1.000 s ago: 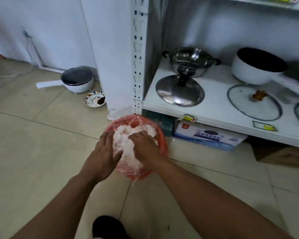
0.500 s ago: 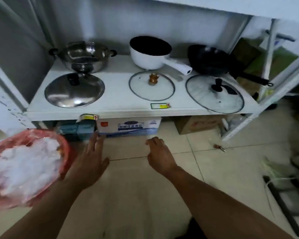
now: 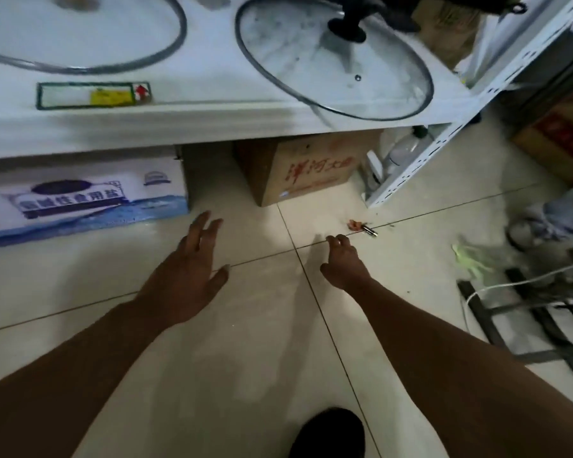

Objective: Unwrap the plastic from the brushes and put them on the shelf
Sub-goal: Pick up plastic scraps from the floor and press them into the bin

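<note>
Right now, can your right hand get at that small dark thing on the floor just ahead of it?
Probably yes. The right hand holds nothing, its fingers loosely curled, and only open floor tile lies between it and the small dark thing; the cardboard box and shelf leg stand farther back.

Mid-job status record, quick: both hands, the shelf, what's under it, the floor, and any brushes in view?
left hand: open, fingers spread, empty, over the floor
right hand: loosely curled, empty
shelf: left glass lid; right glass lid with black knob
under shelf: blue-and-white box, brown carton
floor: small object just beyond right hand, unidentifiable
brushes: none in view
</note>
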Action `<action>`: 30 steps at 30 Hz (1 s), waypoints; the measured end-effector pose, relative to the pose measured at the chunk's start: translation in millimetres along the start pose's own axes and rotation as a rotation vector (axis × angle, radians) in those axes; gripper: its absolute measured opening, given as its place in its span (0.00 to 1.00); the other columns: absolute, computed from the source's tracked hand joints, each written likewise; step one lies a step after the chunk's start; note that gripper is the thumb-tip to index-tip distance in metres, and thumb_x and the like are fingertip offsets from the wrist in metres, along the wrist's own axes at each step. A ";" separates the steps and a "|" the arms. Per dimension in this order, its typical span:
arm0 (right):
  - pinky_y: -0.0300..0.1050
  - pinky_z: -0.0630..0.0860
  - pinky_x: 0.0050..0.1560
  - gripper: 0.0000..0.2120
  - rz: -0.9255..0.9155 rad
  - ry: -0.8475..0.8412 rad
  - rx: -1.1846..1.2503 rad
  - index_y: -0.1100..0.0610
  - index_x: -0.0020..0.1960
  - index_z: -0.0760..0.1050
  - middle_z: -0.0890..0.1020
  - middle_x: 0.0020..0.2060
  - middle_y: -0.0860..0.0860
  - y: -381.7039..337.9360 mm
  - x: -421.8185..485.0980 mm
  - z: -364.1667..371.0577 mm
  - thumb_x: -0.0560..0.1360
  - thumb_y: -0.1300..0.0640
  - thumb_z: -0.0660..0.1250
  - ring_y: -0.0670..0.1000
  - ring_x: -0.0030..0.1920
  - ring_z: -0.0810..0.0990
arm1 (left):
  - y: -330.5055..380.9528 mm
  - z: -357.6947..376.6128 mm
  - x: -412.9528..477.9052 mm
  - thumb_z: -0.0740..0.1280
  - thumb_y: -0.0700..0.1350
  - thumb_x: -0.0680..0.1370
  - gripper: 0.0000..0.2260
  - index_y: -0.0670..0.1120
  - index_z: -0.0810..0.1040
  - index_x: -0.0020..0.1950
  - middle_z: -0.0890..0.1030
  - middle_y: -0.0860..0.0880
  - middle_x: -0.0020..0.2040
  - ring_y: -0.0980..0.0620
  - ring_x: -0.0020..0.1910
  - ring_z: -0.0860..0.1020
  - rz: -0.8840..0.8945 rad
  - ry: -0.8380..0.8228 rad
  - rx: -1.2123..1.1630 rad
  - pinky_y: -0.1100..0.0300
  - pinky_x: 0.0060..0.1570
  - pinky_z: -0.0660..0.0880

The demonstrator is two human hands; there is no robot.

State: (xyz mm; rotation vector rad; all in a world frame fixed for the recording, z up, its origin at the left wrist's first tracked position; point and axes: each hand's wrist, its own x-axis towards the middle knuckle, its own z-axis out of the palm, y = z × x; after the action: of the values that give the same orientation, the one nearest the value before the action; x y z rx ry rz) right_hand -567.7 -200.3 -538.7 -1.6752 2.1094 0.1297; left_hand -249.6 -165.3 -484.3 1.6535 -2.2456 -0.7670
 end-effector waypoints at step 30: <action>0.52 0.71 0.71 0.30 -0.370 0.248 0.350 0.57 0.74 0.72 0.74 0.72 0.56 -183.4 -78.4 -74.9 0.72 0.69 0.61 0.59 0.72 0.71 | -27.4 -133.0 -97.6 0.67 0.51 0.81 0.36 0.47 0.52 0.83 0.50 0.45 0.84 0.38 0.73 0.71 -0.074 0.142 0.107 0.45 0.66 0.75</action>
State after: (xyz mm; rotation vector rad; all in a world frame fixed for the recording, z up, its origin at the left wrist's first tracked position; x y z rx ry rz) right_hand -402.1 -202.7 -404.7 -1.8933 1.8061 -0.5528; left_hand -130.6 -114.8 -378.4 1.7884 -2.1723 -0.5349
